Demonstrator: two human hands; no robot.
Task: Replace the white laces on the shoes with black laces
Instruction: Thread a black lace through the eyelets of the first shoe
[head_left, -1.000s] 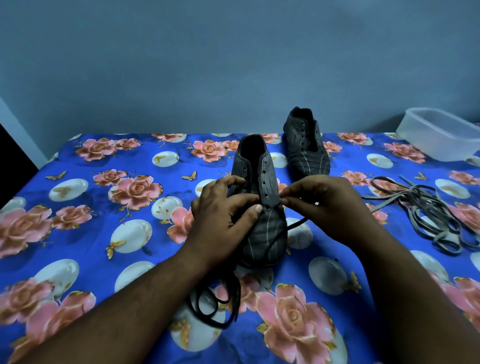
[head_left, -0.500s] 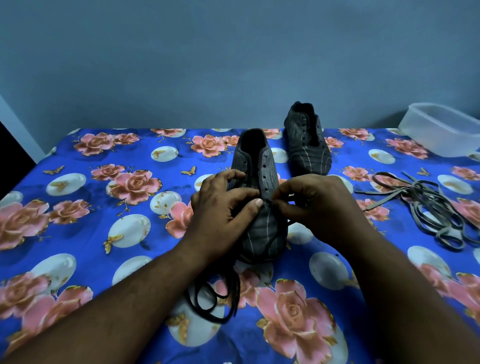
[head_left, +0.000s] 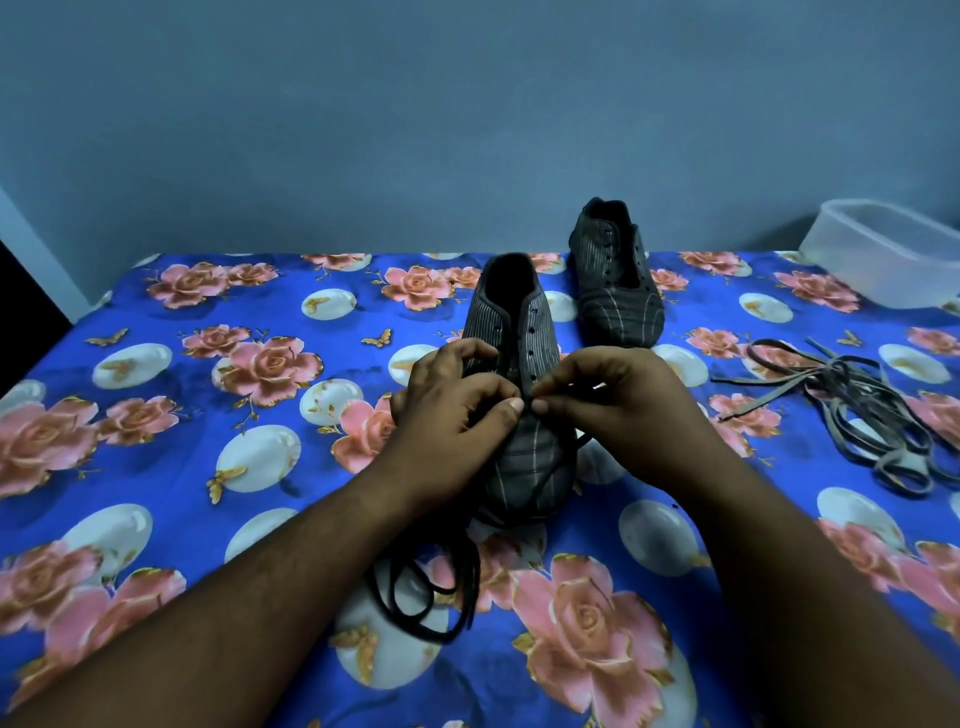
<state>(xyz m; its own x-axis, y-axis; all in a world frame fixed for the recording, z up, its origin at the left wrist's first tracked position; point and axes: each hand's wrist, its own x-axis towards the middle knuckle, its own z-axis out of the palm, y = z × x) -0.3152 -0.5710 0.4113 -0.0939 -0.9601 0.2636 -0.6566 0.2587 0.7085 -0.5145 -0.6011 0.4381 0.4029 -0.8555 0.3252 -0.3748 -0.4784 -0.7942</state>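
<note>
A grey striped shoe (head_left: 524, 467) lies toe toward me in the middle of the flowered cloth. My left hand (head_left: 452, 415) grips its left side, thumb on the tongue. My right hand (head_left: 618, 410) pinches the black lace (head_left: 431, 597) at a lower eyelet on the shoe's right flap. The lace's loose length coils on the cloth under my left wrist. The second grey shoe (head_left: 615, 280) stands behind, with no lace in it. The removed pale laces (head_left: 852, 410) lie in a tangle at the right.
A clear plastic tub (head_left: 883, 260) sits at the far right corner. The blue flowered cloth (head_left: 208, 415) covers the whole surface, which ends at a grey wall behind and drops off at the left edge.
My right hand has shifted slightly left, bringing its fingertips against my left thumb at the eyelet. The shoe and my left hand have stayed in place.
</note>
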